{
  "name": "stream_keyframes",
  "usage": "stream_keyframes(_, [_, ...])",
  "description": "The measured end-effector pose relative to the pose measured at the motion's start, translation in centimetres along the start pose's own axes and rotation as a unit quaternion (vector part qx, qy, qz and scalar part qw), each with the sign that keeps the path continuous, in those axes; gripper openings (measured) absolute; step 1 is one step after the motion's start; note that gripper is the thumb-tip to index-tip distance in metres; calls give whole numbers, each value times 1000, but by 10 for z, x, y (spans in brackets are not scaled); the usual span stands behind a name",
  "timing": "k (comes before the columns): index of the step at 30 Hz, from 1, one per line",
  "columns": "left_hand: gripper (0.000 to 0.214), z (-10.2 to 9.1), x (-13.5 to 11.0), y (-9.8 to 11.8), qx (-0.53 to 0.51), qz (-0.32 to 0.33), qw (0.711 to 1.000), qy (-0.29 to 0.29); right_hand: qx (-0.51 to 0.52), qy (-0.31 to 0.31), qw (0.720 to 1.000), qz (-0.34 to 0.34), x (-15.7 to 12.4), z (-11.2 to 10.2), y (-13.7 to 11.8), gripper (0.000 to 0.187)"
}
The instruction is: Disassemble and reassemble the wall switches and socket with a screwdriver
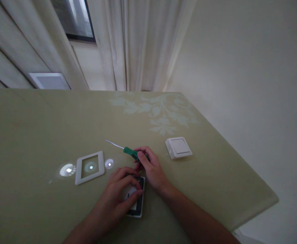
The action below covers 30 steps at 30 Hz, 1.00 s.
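My right hand [150, 166] is closed around the green handle of a screwdriver [131, 152], whose thin metal shaft points up and to the left. Below it, my left hand [124, 189] curls over a wall switch [140, 203] with a dark inside and a white rim, lying on the table. Its thumb and index finger come together on the switch, and the palm hides much of the left part. To the left lies a white rectangular frame [79, 169] with an open middle. A complete white switch [179, 147] sits to the right of my right hand.
The table [49, 128] has a glossy pale green top with a white floral pattern and a slanting right edge. Light reflections show near the frame. Behind are curtains [148, 44] and a window [74, 17]; a pale wall [245, 84] stands on the right.
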State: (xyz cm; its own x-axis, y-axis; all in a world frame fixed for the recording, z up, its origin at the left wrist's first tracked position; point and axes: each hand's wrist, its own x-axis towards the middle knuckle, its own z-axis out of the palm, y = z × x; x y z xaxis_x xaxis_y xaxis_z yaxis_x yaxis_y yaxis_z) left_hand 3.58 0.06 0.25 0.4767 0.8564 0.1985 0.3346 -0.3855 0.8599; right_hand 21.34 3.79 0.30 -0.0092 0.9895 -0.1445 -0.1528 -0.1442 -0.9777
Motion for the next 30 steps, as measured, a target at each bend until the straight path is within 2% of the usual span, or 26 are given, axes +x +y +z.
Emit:
stream_keyframes(4, [7,-6,4,-8,42,3,998,39,-42,15,997,-55,3,-8,-7,44])
stream_keyframes(7, [7,-13,8,-12,92,20,993,75,-78,54,989,-116,3,-16,-16,39])
stream_keyframes(10, [11,-16,10,-12,120,34,989,78,-94,106,973,-185,1,-20,-31,33])
stream_keyframes(13, [16,-16,12,-11,110,16,992,60,-93,132,953,-255,0,-14,-58,28])
stream_keyframes(16, [19,-16,14,-12,94,4,994,50,-101,107,938,-313,1,0,-97,23])
stream_keyframes(19, [18,-17,15,-15,105,21,993,40,-115,94,915,-375,5,14,-132,22])
stream_keyframes(21, [18,-16,13,-18,122,36,991,37,-115,101,898,-413,8,21,-145,20])
stream_keyframes(24, [20,-15,9,-22,153,53,986,48,-136,95,882,-440,10,23,-152,17])
stream_keyframes(27, [21,-17,6,-22,181,74,979,48,-181,81,879,-435,6,19,-154,17])
stream_keyframes(30, [25,-21,5,-19,190,118,974,34,-202,107,864,-449,-2,13,-161,15])
